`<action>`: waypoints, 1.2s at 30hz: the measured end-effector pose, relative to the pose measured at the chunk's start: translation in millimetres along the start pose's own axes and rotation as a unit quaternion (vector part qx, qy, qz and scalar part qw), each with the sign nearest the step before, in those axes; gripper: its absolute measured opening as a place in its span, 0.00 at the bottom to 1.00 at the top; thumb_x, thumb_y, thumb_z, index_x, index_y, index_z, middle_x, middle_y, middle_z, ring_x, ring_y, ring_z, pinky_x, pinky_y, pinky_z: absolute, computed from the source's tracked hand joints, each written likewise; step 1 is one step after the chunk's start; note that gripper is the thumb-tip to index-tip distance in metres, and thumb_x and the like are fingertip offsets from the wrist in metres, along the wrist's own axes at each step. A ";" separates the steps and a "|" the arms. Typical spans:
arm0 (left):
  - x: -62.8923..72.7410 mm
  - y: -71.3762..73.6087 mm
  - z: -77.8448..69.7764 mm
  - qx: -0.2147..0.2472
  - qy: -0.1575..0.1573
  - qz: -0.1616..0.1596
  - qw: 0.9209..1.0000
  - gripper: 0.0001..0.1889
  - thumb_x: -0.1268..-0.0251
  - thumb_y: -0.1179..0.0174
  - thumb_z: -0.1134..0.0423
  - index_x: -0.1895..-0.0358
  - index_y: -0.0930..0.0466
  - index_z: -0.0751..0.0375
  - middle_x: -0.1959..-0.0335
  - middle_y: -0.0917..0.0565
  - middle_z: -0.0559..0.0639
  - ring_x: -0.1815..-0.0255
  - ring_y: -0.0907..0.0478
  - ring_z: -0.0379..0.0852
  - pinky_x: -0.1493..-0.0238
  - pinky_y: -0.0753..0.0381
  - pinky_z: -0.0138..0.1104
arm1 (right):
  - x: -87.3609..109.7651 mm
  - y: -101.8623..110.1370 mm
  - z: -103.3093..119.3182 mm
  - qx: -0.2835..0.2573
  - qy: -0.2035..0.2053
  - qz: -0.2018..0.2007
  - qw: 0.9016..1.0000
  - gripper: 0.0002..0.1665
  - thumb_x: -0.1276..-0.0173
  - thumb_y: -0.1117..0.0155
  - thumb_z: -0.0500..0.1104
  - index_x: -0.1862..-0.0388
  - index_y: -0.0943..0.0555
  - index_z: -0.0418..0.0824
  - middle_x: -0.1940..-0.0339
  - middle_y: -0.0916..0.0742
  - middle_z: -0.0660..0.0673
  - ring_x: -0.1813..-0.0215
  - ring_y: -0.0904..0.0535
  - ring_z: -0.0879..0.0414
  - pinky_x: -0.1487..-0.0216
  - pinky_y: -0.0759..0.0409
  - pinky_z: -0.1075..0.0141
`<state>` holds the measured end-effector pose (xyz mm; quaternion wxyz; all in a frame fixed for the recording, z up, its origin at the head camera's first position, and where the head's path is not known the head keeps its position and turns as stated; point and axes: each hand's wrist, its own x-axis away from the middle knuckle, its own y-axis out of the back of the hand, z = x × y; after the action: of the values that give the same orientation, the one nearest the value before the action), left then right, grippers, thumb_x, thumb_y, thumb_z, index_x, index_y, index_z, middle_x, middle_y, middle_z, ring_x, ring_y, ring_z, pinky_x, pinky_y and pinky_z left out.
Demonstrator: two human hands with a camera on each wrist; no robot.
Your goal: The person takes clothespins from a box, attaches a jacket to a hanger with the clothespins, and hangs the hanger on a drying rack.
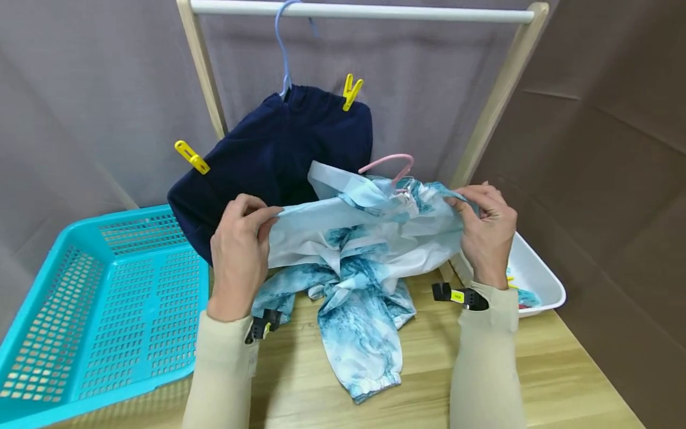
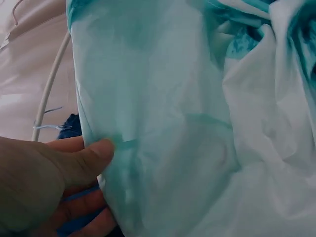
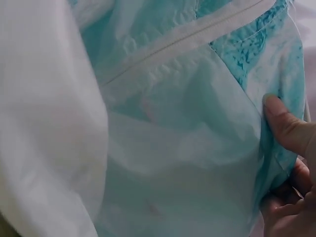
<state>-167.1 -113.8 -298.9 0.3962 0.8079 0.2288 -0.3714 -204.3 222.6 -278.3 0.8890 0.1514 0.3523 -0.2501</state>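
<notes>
A thin white and blue marbled jacket (image 1: 370, 298) with a zipper (image 3: 182, 39) is stretched between both hands above the table. In the head view my left hand (image 1: 241, 253) pinches its left edge between thumb and fingers; the left wrist view shows the thumb (image 2: 101, 150) on the pale fabric. On the opposite side my right hand (image 1: 488, 229) grips the blue-patterned edge, thumb in front and fingers behind. The hook of a pink hanger (image 1: 396, 158) sticks out at the jacket's top, its body hidden by cloth. One sleeve hangs down onto the table.
Behind hangs a dark navy garment (image 1: 289, 137) on a blue hanger (image 1: 282, 42), with yellow clothespins (image 1: 351, 92) on it. A rack's white bar (image 1: 364, 10) spans the back. A turquoise basket (image 1: 150, 298) stands left, a white tray (image 1: 541, 268) right on the wooden table (image 1: 563, 369).
</notes>
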 end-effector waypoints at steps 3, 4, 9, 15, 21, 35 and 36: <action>0.1 -2.2 3.0 -0.014 -0.009 -0.016 1.000 0.07 0.30 0.36 0.67 0.63 0.08 0.61 0.66 0.19 0.53 0.65 0.20 0.53 0.70 0.20 0.45 | 2.4 5.6 0.8 0.004 0.005 0.028 1.000 0.06 0.38 0.28 0.28 0.61 0.11 0.26 0.67 0.14 0.64 0.54 0.21 0.66 0.27 0.31 0.69; 0.2 -3.1 3.0 -0.018 -0.010 -0.022 1.000 0.07 0.31 0.36 0.67 0.63 0.08 0.60 0.68 0.20 0.53 0.67 0.21 0.53 0.73 0.22 0.45 | 2.2 8.9 -2.5 0.012 0.008 0.039 0.999 0.07 0.37 0.28 0.29 0.60 0.11 0.28 0.65 0.13 0.63 0.52 0.22 0.65 0.30 0.30 0.71; 0.3 -6.4 -0.7 -0.031 -0.016 -0.042 0.999 0.07 0.32 0.36 0.70 0.65 0.08 0.62 0.73 0.23 0.53 0.73 0.24 0.53 0.79 0.29 0.42 | -4.1 35.0 -25.0 0.072 -0.014 0.083 0.994 0.16 0.28 0.33 0.39 0.44 0.13 0.43 0.47 0.12 0.49 0.42 0.21 0.63 0.34 0.27 0.73; 0.7 -4.6 -4.7 -0.042 -0.011 -0.042 0.998 0.07 0.31 0.36 0.69 0.65 0.09 0.64 0.74 0.24 0.53 0.75 0.25 0.53 0.81 0.34 0.38 | -5.1 88.5 -49.5 0.276 -0.173 0.161 0.931 0.29 0.19 0.51 0.56 0.28 0.28 0.43 0.35 0.20 0.36 0.35 0.25 0.44 0.35 0.26 0.47; 1.3 0.2 -5.7 -0.046 -0.008 -0.055 0.997 0.06 0.31 0.36 0.69 0.66 0.10 0.64 0.74 0.23 0.53 0.74 0.24 0.53 0.82 0.33 0.40 | -4.9 121.7 -82.7 0.383 -0.252 0.413 0.787 0.32 0.20 0.48 0.55 0.30 0.28 0.33 0.34 0.24 0.21 0.41 0.24 0.30 0.51 0.22 0.44; 1.2 2.5 -7.2 -0.030 0.006 -0.069 0.997 0.06 0.31 0.35 0.68 0.67 0.10 0.64 0.74 0.22 0.53 0.74 0.23 0.53 0.81 0.30 0.43 | 1.8 131.3 -121.2 0.416 -0.299 0.402 0.759 0.27 0.40 0.43 0.35 0.41 0.25 0.27 0.55 0.18 0.28 0.61 0.22 0.42 0.68 0.26 0.63; 1.2 2.5 -6.8 -0.029 0.007 -0.070 0.997 0.06 0.31 0.35 0.68 0.67 0.10 0.64 0.74 0.23 0.53 0.74 0.23 0.54 0.80 0.30 0.44 | 2.7 130.8 -123.0 0.415 -0.294 0.396 0.764 0.25 0.39 0.41 0.35 0.43 0.23 0.27 0.57 0.18 0.29 0.62 0.22 0.42 0.69 0.26 0.63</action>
<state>-161.8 -109.7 -295.9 0.3907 0.7810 0.2978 -0.3856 -198.3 384.9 -354.9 0.8194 0.5507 -0.1563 -0.0302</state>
